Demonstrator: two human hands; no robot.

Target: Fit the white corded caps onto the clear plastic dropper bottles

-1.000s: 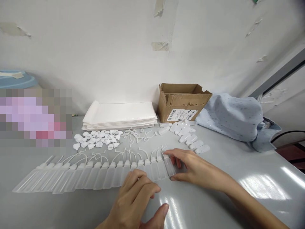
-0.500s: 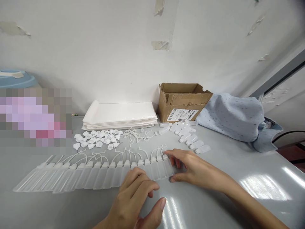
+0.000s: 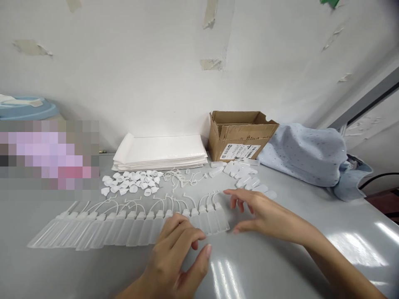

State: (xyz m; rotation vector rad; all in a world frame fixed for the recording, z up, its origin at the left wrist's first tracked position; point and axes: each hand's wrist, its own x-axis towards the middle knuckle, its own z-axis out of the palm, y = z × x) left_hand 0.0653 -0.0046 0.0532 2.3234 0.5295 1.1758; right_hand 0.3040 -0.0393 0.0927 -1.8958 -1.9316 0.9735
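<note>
A long row of translucent squeeze bottles (image 3: 149, 227) lies side by side on the grey table, each neck carrying a thin white strap that curls upward. Over the front of the row, right of its middle, hovers my left hand (image 3: 177, 253); its fingers are curled loosely with the thumb apart, and it holds nothing. My right hand (image 3: 257, 211) is just past the row's right end, fingers and thumb spread with nothing between them. Behind the row are white pointed caps (image 3: 132, 182) in a cluster and loose white straps (image 3: 182, 177). Several strapless bottles (image 3: 247, 180) lie behind my right hand.
A stack of white padded envelopes (image 3: 162, 151) lies against the wall. Beside it stands an open cardboard box (image 3: 240, 139), then a light blue speckled cloth (image 3: 302, 155). At the left are a blue lid (image 3: 29, 110) and a pixelated patch.
My right hand has let go of the last bottle in the row and moved a little to the right. My left hand stays nearly in place. The view has shifted slightly.
</note>
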